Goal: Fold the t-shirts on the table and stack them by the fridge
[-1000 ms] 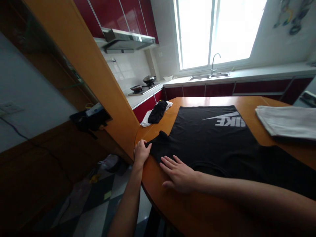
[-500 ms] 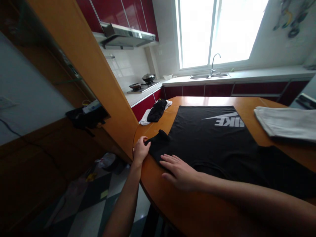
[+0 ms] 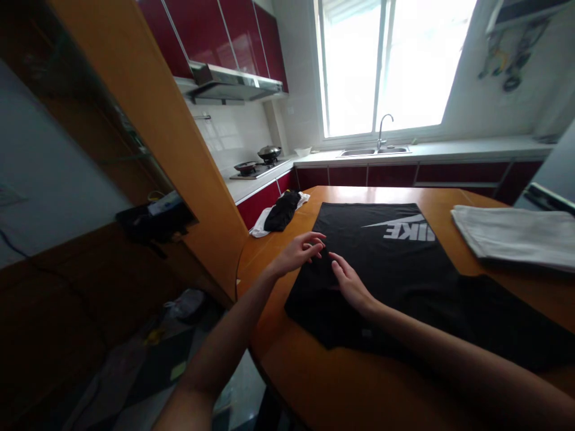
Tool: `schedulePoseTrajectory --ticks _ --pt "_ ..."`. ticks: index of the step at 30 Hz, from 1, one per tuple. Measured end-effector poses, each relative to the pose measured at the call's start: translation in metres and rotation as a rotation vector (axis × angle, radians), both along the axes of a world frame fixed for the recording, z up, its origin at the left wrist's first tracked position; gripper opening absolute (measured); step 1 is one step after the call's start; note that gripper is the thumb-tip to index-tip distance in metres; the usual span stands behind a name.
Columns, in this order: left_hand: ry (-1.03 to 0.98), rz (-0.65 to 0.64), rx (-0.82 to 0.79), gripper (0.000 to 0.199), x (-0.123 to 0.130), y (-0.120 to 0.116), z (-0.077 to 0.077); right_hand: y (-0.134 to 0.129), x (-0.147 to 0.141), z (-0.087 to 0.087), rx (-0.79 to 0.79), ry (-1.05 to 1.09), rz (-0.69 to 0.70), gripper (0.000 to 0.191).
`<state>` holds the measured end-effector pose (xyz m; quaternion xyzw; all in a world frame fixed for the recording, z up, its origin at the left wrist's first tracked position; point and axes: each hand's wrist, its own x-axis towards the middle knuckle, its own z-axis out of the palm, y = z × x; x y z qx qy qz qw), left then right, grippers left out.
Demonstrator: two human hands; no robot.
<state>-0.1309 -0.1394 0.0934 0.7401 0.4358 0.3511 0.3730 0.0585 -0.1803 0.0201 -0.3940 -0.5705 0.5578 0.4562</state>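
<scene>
A black T-shirt (image 3: 395, 269) with a white NIKE print lies spread on the wooden table, its hem toward the window. Its left side is folded inward, and the right sleeve stretches out to the right. My left hand (image 3: 299, 254) is at the shirt's left edge, fingers loosely bent and apart, with nothing plainly gripped. Beside it, my right hand (image 3: 354, 290) rests on or just above the folded part, fingers extended and the palm turned inward. The undersides of the fingers on both hands are partly hidden.
A folded light-coloured cloth (image 3: 512, 236) lies at the table's right. Bundled black and white clothing (image 3: 281, 212) sits at the far left edge of the wooden table (image 3: 296, 374). An orange wooden panel (image 3: 179, 149) stands on the left. Beyond are a stove and a sink.
The shirt's left sleeve has been turned inward over the body. My left hand has moved right and away from me, off the sleeve's end; my right hand has shifted right and turned on its side.
</scene>
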Motion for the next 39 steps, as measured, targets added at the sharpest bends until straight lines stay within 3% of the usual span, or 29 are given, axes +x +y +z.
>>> schedulePoseTrajectory --ticks 4,6,9,12,16,21,25,28,31,36,39 --pt "-0.051 0.397 0.13 0.022 -0.017 0.031 -0.031 0.003 0.001 -0.009 0.135 -0.084 -0.038 0.049" --pt "0.024 0.492 0.178 0.017 -0.03 0.037 -0.045 0.005 0.0 -0.012 0.137 -0.134 -0.018 0.046" --pt "0.153 0.436 0.231 0.022 -0.041 0.033 -0.057 0.006 -0.001 -0.015 0.085 -0.196 -0.022 0.038" --pt "0.267 0.276 0.286 0.025 -0.036 0.023 -0.058 0.008 -0.001 -0.016 0.052 -0.277 -0.042 0.038" --pt "0.436 0.065 0.31 0.032 -0.018 0.012 -0.066 0.01 0.004 -0.016 0.245 -0.454 -0.115 0.043" --pt "0.73 -0.039 0.165 0.053 -0.008 0.006 -0.08 0.0 0.013 -0.01 0.483 -0.764 -0.141 0.047" --pt "0.674 0.016 0.166 0.053 -0.011 0.011 -0.073 -0.014 0.014 -0.001 0.659 -0.966 -0.178 0.039" --pt "0.582 0.134 0.239 0.05 -0.015 0.011 -0.064 -0.018 0.011 0.001 0.743 -0.939 -0.116 0.035" --pt "0.586 0.135 0.244 0.048 -0.018 -0.003 -0.063 -0.019 0.009 -0.005 0.809 -0.936 -0.026 0.038" --pt "0.513 0.111 0.219 0.047 -0.029 -0.038 -0.069 -0.018 0.007 -0.018 0.731 -1.058 0.048 0.048" --pt "0.386 0.217 0.249 0.048 -0.039 -0.051 -0.07 -0.016 0.008 -0.019 0.686 -1.079 0.029 0.048"
